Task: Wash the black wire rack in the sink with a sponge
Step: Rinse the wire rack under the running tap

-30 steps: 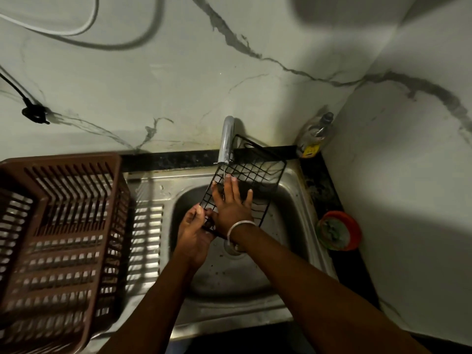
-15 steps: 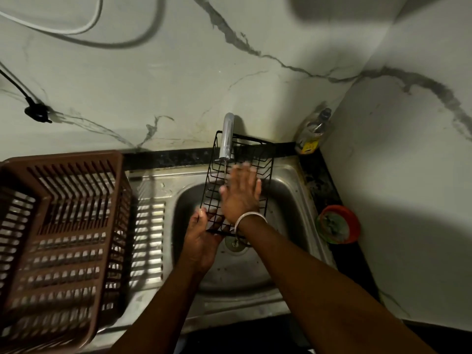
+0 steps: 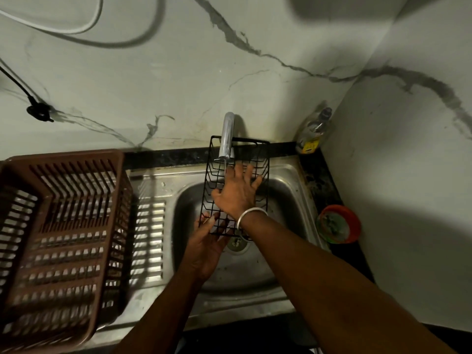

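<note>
The black wire rack [image 3: 217,172] stands tilted over the steel sink [image 3: 288,182], its far end under the tap [image 3: 227,135]. My left hand [image 3: 207,241] holds the rack's near bottom edge, fingers curled round the wire. My right hand [image 3: 237,192], a silver bangle on its wrist, lies flat on the rack's grid with fingers spread and straight. A thin stream of water runs from the tap onto the rack beside my right fingers. No sponge is visible.
A brown plastic dish basket [image 3: 58,238] sits on the drainboard at the left. A soap bottle [image 3: 313,132] stands in the back right corner. An orange tub [image 3: 338,227] rests on the dark counter right of the sink. Walls close in behind and right.
The rack has swung from a rightward tilt to straight under the tap. My right hand slid up the grid toward the tap. My left hand keeps its hold on the near edge.
</note>
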